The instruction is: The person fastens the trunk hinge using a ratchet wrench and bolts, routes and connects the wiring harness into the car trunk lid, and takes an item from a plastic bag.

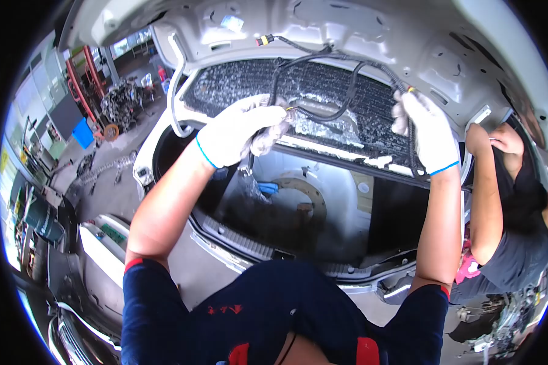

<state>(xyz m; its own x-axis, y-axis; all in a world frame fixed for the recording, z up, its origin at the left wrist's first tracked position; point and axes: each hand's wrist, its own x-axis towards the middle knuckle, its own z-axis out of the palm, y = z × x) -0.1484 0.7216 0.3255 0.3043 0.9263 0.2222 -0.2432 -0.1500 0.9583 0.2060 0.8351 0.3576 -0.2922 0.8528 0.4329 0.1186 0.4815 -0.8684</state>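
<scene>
A black wiring harness (324,56) with corrugated sleeving is stretched between my two gloved hands, above an open car trunk (268,243). My left hand (246,128), in a white glove with a blue cuff, is closed around one part of it. Higher on the right, my right hand (425,125) grips another stretch near a yellow tape mark. A connector (265,41) in yellow, black and red sticks out at the harness's upper left end. One loop hangs between the hands, and a length dangles below my right hand.
Shattered rear glass (237,82) lies behind the harness under the raised trunk lid (323,24). A co-worker (511,201) stands close on the right, hands near the lid's edge. A white bumper-like part (106,243) and an engine (125,103) are on the left floor.
</scene>
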